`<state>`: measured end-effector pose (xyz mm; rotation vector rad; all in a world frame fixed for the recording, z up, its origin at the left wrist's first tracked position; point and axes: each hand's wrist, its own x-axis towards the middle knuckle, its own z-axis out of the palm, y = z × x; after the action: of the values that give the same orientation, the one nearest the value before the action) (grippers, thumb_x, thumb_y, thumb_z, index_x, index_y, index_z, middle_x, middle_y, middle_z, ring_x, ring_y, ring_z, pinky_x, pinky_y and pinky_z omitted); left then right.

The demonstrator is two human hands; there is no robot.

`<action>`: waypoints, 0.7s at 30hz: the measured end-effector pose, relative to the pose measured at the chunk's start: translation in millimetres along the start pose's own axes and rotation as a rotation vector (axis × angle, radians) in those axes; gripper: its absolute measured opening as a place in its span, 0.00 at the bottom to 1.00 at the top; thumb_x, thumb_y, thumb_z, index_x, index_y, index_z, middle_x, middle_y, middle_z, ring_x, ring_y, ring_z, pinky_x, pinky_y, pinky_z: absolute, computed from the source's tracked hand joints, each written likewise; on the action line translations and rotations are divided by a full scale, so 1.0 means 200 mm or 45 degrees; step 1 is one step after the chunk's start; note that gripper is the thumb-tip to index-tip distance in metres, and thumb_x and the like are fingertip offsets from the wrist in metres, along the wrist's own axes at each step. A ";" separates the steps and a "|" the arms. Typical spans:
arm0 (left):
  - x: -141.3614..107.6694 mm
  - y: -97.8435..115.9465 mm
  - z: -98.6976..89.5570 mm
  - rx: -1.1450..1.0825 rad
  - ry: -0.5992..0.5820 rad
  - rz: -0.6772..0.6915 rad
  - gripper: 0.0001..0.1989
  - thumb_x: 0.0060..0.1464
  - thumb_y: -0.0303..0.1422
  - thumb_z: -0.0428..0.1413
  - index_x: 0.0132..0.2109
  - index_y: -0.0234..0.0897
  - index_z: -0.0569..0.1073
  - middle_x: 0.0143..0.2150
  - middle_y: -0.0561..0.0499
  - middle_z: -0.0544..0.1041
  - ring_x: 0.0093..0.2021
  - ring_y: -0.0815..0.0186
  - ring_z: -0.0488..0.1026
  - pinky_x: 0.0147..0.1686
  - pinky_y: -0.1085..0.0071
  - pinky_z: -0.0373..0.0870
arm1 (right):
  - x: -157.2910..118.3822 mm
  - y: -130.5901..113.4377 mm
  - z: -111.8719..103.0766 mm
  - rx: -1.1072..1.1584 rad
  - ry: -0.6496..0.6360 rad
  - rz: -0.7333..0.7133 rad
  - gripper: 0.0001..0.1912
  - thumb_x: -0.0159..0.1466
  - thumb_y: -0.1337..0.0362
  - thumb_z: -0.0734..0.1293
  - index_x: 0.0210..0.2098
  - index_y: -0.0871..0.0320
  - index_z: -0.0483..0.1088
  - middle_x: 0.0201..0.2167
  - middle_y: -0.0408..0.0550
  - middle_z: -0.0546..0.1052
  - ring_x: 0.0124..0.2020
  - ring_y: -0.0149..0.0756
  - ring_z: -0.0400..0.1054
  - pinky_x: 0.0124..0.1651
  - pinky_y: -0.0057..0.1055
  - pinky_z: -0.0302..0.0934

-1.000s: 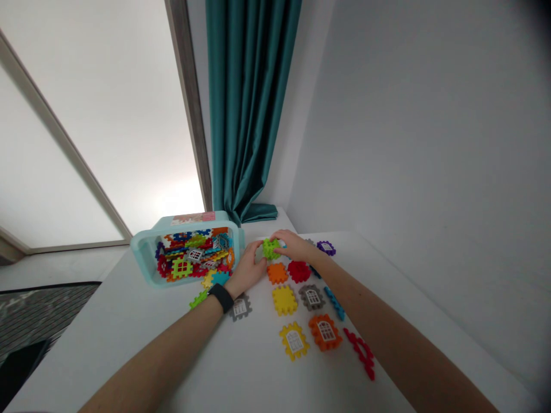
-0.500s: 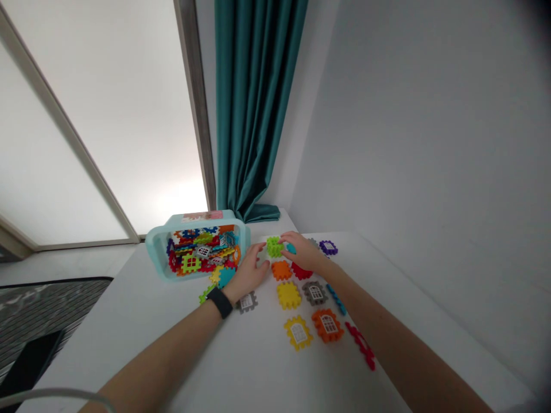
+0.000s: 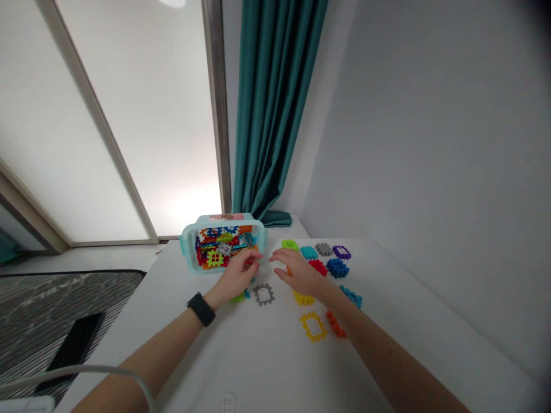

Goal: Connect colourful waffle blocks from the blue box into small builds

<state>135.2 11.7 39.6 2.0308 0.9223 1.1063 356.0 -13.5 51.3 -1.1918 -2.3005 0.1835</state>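
Observation:
My left hand (image 3: 239, 271) is at the front right corner of a pale blue tub (image 3: 188, 258), thumb and fingers curled with a gap between them and nothing visible in them. Loose pieces, one a green tile (image 3: 237, 298), are partly hidden beneath it. A grey window tile (image 3: 264, 294) lies to its right. My right hand (image 3: 301, 274) hovers over the tiles with thumb and fingers apart, holding nothing. Around it are a lime green tile (image 3: 290, 245), a light blue tile (image 3: 309, 252), a red tile (image 3: 318, 267) and a yellow tile (image 3: 303, 299); an orange piece is mostly covered.
Beyond my right hand lie grey (image 3: 323, 249), purple (image 3: 342, 252) and dark blue (image 3: 337, 268) tiles. A yellow window tile (image 3: 313, 327) and an orange tile (image 3: 336, 324) are nearer on the white table (image 3: 267, 361). A teal curtain (image 3: 275, 115) hangs behind.
The view has turned left. My left hand has moved away from the lime green tile toward the tub. My right hand has come off that tile and drawn nearer, its fingers pointing left.

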 end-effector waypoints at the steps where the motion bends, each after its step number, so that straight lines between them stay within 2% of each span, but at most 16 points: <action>1: -0.02 -0.01 -0.05 0.072 -0.017 0.034 0.10 0.61 0.30 0.50 0.46 0.36 0.74 0.43 0.46 0.76 0.44 0.61 0.74 0.43 0.64 0.74 | 0.01 -0.03 0.02 -0.003 -0.019 -0.015 0.14 0.66 0.67 0.63 0.51 0.57 0.72 0.52 0.55 0.75 0.57 0.45 0.67 0.61 0.46 0.60; 4: -0.11 -0.03 -0.18 0.369 -0.099 0.204 0.12 0.61 0.28 0.50 0.49 0.38 0.73 0.49 0.45 0.75 0.51 0.59 0.73 0.54 0.58 0.71 | 0.04 -0.13 0.08 -0.007 -0.079 -0.056 0.14 0.67 0.67 0.63 0.52 0.57 0.71 0.54 0.55 0.74 0.57 0.45 0.66 0.61 0.46 0.60; 6: -0.17 -0.05 -0.27 0.552 -0.164 0.255 0.14 0.60 0.27 0.50 0.51 0.38 0.73 0.50 0.44 0.75 0.50 0.58 0.73 0.53 0.58 0.71 | 0.06 -0.19 0.12 -0.016 -0.112 -0.069 0.14 0.68 0.66 0.63 0.53 0.56 0.70 0.53 0.54 0.74 0.57 0.45 0.65 0.60 0.45 0.60; 9: -0.26 -0.10 -0.36 0.759 -0.182 0.271 0.14 0.60 0.27 0.51 0.52 0.37 0.73 0.51 0.43 0.75 0.51 0.57 0.73 0.53 0.58 0.71 | 0.08 -0.25 0.21 -0.027 -0.140 -0.077 0.13 0.68 0.67 0.63 0.52 0.55 0.70 0.52 0.53 0.75 0.56 0.45 0.66 0.60 0.45 0.60; 14: -0.37 -0.20 -0.43 0.979 -0.097 0.245 0.17 0.60 0.27 0.50 0.55 0.37 0.71 0.52 0.42 0.76 0.53 0.55 0.72 0.52 0.56 0.71 | 0.15 -0.31 0.35 -0.032 -0.132 -0.100 0.16 0.67 0.71 0.62 0.53 0.57 0.70 0.53 0.54 0.74 0.57 0.45 0.65 0.59 0.45 0.60; 21: -0.42 -0.26 -0.50 0.996 0.002 0.136 0.20 0.59 0.26 0.51 0.57 0.40 0.70 0.55 0.43 0.75 0.54 0.56 0.71 0.54 0.56 0.71 | 0.33 -0.33 0.48 -0.111 -0.045 -0.114 0.21 0.65 0.72 0.64 0.57 0.57 0.68 0.59 0.55 0.70 0.61 0.47 0.59 0.62 0.47 0.56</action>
<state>-0.2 -8.4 6.6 2.7175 1.4147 0.8664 229.1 10.4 19.3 -1.1329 -2.4095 0.0727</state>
